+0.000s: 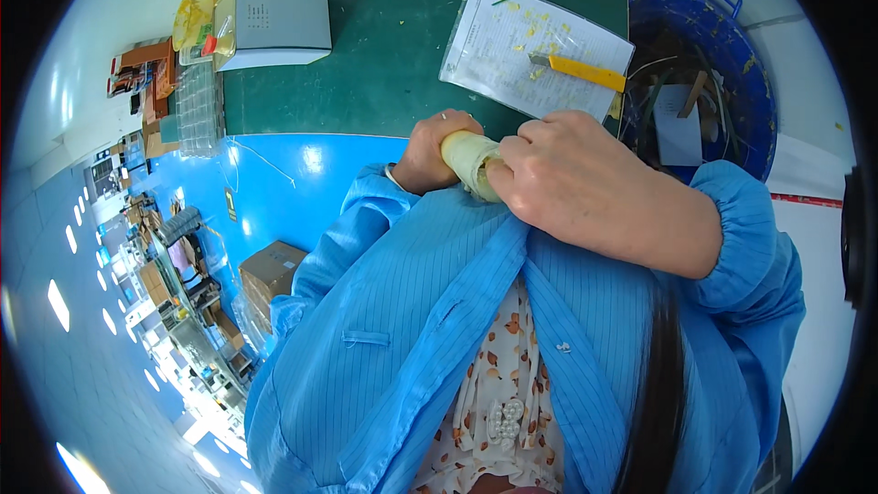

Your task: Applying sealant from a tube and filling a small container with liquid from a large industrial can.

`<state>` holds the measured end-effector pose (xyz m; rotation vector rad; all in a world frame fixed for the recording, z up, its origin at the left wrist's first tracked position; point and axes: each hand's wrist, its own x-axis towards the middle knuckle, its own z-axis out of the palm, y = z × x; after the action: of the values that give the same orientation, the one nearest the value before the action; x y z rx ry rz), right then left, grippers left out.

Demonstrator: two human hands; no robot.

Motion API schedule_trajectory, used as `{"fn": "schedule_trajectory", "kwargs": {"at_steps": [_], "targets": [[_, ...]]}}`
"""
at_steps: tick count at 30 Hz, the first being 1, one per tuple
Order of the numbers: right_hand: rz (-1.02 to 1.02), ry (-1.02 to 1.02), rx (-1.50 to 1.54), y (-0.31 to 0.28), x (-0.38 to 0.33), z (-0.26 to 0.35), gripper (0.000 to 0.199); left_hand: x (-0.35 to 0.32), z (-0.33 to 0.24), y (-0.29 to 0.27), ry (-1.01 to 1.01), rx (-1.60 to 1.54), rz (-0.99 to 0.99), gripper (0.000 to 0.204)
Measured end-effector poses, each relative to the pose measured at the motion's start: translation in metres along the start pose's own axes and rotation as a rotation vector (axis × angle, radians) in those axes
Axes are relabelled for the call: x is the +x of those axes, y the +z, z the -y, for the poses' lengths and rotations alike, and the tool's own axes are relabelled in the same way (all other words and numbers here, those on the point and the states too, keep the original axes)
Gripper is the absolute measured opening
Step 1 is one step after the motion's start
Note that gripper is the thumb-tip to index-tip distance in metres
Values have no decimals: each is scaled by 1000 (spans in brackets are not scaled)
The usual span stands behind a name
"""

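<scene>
- Pale yellow wrapped roll (468, 161), cylinder-ish, held betw. our hands at the chest, near table edge.
- Left hand (437, 152) & right hand (585, 185) both clenched on it.
- Green mat (393, 46) w/ bagged paper sheet (526, 41), yellow knife (578, 70); blue floor (283, 174), blue bin (732, 64) at right.

Pale yellow roll (468, 161), short, tilted, clasped at both ends, near chest

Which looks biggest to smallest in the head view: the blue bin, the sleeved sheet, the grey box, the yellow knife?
1. Blue bin
2. Sleeved sheet, though the grey box looks close in size
3. Grey box
4. Yellow knife

Fisheye bending near the rim makes 2 and 3 unsure.
</scene>
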<state>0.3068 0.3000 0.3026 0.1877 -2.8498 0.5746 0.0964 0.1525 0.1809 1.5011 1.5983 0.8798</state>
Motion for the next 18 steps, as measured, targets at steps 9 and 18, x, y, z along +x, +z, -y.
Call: {"fn": "schedule_trajectory", "kwargs": {"at_steps": [9,18], "targets": [[-134,104,-239,4,-15,17,11,17,-9,-13,71,62,-58,40],[-206,208,-306,3,-30,24,14,31,-15,-12,105,67,-53,41]]}}
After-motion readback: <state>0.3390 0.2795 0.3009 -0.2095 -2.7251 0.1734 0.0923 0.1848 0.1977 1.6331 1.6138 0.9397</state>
